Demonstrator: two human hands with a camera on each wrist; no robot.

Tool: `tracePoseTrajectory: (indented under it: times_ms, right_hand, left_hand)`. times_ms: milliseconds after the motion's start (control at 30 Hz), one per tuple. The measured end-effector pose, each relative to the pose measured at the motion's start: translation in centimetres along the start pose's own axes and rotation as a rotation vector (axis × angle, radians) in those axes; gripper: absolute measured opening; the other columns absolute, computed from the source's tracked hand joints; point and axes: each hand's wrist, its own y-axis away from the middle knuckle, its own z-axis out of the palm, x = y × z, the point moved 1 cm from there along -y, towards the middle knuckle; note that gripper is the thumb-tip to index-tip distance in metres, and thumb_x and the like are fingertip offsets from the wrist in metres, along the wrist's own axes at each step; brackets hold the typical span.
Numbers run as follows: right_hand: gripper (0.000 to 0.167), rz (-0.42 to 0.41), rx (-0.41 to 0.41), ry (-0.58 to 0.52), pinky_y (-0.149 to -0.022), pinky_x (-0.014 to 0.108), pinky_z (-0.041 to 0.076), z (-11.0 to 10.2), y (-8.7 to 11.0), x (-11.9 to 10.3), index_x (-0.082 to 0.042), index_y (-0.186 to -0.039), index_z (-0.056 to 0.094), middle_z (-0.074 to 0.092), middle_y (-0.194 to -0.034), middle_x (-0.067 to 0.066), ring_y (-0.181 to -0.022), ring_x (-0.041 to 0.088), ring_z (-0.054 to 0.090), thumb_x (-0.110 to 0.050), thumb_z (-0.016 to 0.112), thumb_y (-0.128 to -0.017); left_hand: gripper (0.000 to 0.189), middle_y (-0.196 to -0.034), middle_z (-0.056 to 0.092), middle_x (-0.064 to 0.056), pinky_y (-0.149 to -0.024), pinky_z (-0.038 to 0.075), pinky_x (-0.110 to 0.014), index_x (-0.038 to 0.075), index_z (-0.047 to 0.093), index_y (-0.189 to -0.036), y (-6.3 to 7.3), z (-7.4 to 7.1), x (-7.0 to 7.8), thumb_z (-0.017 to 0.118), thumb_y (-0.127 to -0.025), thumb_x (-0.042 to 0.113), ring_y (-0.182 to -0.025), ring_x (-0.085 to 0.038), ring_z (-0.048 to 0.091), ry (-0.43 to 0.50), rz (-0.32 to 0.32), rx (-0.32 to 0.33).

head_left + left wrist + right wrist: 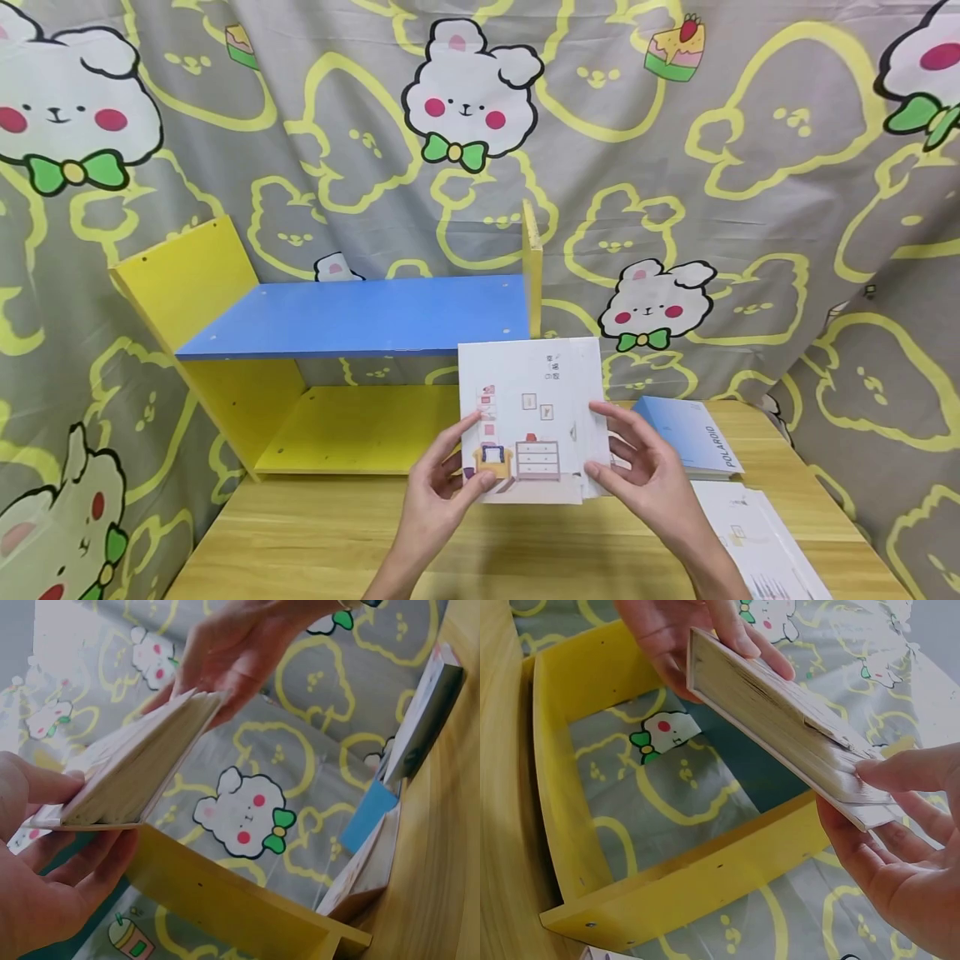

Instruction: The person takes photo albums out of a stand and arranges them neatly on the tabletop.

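A white book with drawings of an armchair, a chest of drawers and pictures on its cover is held up over the table. My left hand grips its left edge, thumb on the cover and fingers behind. On the opposite side my right hand holds the right edge between thumb and fingers. Both wrist views show the book's thick block of pages from the side, its cover slightly lifted near the right thumb. Behind it stands a small shelf with a blue board and yellow panels.
To the right, a blue book marked POLAROID lies on the wooden table. In front of it lies another white book, partly behind my right forearm. A grey curtain with cartoon rabbits hangs behind the table.
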Motion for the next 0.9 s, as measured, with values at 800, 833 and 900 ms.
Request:
tracePoseTrajectory:
  times_ms: [800, 833, 900]
  right_hand:
    - [0.072, 0.103, 0.038, 0.048, -0.079, 0.040, 0.062, -2.6, 0.6, -0.6, -0.002, -0.149, 0.047, 0.059, -0.142, 0.004, -0.114, 0.018, 0.068, 0.012, 0.076, -0.085]
    - [0.073, 0.102, 0.040, 0.058, -0.079, 0.040, 0.062, -2.7, 0.6, -0.6, -0.002, -0.149, 0.047, 0.060, -0.142, 0.004, -0.114, 0.018, 0.068, 0.012, 0.077, -0.085]
    - [0.073, 0.096, 0.040, 0.073, -0.080, 0.039, 0.062, -3.0, 0.6, -0.7, -0.002, -0.150, 0.047, 0.060, -0.141, 0.003, -0.114, 0.017, 0.068, 0.012, 0.077, -0.084]
  left_hand:
    - [0.062, -0.138, 0.056, -0.020, -0.082, 0.062, -0.041, 0.012, 0.052, -0.149, -0.5, 2.0, -0.2, 0.073, -0.093, -0.002, -0.107, -0.028, 0.071, 0.042, -0.021, -0.025]
    - [0.063, -0.138, 0.056, -0.020, -0.082, 0.062, -0.041, 0.012, 0.052, -0.150, -0.5, 2.1, -0.3, 0.073, -0.093, -0.002, -0.107, -0.028, 0.071, 0.042, -0.019, -0.027]
    - [0.064, -0.138, 0.056, -0.021, -0.081, 0.063, -0.041, 0.012, 0.052, -0.150, -0.6, 2.3, -0.3, 0.074, -0.092, -0.003, -0.107, -0.029, 0.071, 0.046, -0.015, -0.029]
